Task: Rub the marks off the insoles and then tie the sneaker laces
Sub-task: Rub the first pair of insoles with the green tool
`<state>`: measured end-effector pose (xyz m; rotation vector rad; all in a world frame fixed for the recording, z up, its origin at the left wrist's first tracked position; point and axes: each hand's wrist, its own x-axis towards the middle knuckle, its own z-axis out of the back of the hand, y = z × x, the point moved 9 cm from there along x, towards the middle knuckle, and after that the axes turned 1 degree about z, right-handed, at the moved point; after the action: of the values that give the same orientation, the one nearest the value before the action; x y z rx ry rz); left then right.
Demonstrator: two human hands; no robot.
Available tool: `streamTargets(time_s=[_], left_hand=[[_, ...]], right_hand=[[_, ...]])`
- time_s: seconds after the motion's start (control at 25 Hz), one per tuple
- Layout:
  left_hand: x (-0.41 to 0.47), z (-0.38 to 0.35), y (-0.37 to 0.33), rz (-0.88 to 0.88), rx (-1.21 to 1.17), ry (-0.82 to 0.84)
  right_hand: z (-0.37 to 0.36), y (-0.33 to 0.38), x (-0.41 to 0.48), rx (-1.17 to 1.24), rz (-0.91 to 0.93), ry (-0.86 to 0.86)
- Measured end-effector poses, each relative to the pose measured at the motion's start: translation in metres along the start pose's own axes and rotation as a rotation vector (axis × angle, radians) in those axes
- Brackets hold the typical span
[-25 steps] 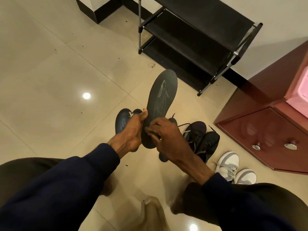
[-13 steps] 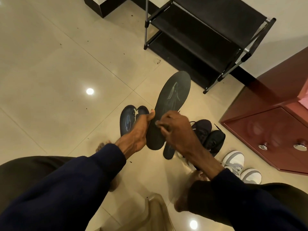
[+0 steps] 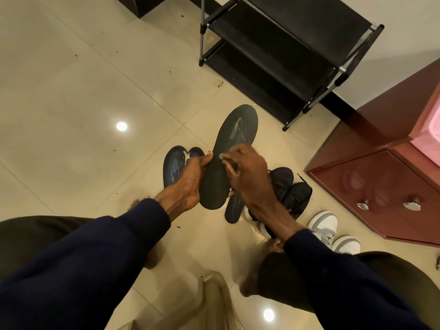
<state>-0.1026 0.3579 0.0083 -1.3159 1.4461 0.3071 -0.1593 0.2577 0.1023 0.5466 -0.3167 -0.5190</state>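
**Rubbing moves up a dark insole held over the floor**

Seen from the wearer's head, looking down. The left hand [image 3: 188, 186] grips a dark insole [image 3: 248, 117] by its left edge and heel, with the thumb on top, and holds it above the floor [image 3: 95, 91] with the toe pointing away. The right hand [image 3: 250, 177] has its fingers curled and pinches a small pale piece [image 3: 220, 156], perhaps an eraser, against the middle of the insole.

Over the last second the right hand has travelled from near the heel up to the middle. The left hand's hold is unchanged. A pale scribble [image 3: 238, 128] remains near the toe, just beyond the fingers, so this insole is probably about half cleaned and the rubbing must go further up.

Two more insoles lie on the floor:
- one [image 3: 172, 167], left of the left hand, carries its own faint mark;
- the other [image 3: 232, 210] lies below the hands.

Black sneakers [image 3: 295, 189] sit just right of the right wrist. I judge the lace tying has not begun.

Hard to make out:
- Motion blur smears the right hand, so what the pale piece is stays uncertain.
- The hands cover the held insole's lower half, so I cannot tell whether it is clean.
- The wrist hides part of the sneakers, and their laces barely show.
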Motion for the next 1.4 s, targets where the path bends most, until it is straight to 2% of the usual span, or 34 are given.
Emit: streamTargets(time_s=[0.08, 0.16, 0.24, 0.32, 0.44, 0.48, 0.52, 0.6, 0.68, 0.72, 0.8, 0.88, 1.0, 1.08, 1.16, 1.24, 1.4], left_hand=[[0.004, 0.007, -0.002, -0.041, -0.005, -0.020], [0.000, 0.004, -0.002, -0.029, -0.014, -0.021], [-0.003, -0.002, -0.004, -0.006, 0.020, 0.007], [-0.004, -0.004, -0.004, -0.004, 0.008, 0.023], [0.002, 0.006, -0.004, -0.010, -0.032, 0.009], [0.002, 0.010, -0.004, -0.017, -0.066, 0.001], [0.000, 0.012, -0.007, -0.032, -0.077, -0.018], [-0.008, 0.008, -0.013, -0.038, -0.058, 0.013], [-0.015, 0.004, -0.014, -0.037, -0.062, 0.057], [-0.014, 0.007, -0.016, -0.053, -0.043, 0.033], [-0.016, 0.008, -0.017, -0.065, -0.055, 0.055], [-0.016, 0.007, -0.015, -0.059, -0.062, 0.064], [-0.017, 0.004, -0.016, -0.055, -0.061, 0.076], [-0.016, 0.005, -0.017, -0.058, -0.064, 0.076], [-0.013, 0.010, -0.018, -0.066, -0.074, 0.063], [-0.011, 0.011, -0.019, -0.079, -0.095, 0.072], [-0.018, 0.003, -0.014, -0.029, -0.082, 0.133]], right_hand=[[-0.023, 0.043, -0.027, 0.070, 0.192, 0.194], [-0.018, 0.033, -0.022, 0.088, 0.215, 0.309], [0.008, -0.012, 0.005, 0.055, 0.064, 0.096], [0.017, -0.014, 0.007, 0.039, 0.001, 0.017], [-0.019, 0.051, -0.038, 0.117, 0.236, 0.287], [-0.022, 0.056, -0.044, 0.127, 0.284, 0.373], [-0.020, 0.046, -0.036, 0.105, 0.273, 0.389], [0.001, 0.009, -0.005, 0.021, 0.168, 0.168], [0.012, 0.007, 0.003, -0.019, 0.114, 0.054], [0.003, 0.023, -0.007, 0.002, 0.137, 0.082], [-0.018, 0.071, -0.042, 0.053, 0.294, 0.256], [-0.018, 0.064, -0.040, 0.026, 0.306, 0.337], [0.012, 0.009, 0.004, -0.052, 0.118, 0.068], [0.005, 0.023, -0.005, 0.003, 0.125, 0.077], [-0.019, 0.065, -0.035, 0.046, 0.277, 0.242], [-0.021, 0.059, -0.031, 0.024, 0.298, 0.287], [0.014, 0.000, 0.010, 0.016, 0.048, -0.007]])
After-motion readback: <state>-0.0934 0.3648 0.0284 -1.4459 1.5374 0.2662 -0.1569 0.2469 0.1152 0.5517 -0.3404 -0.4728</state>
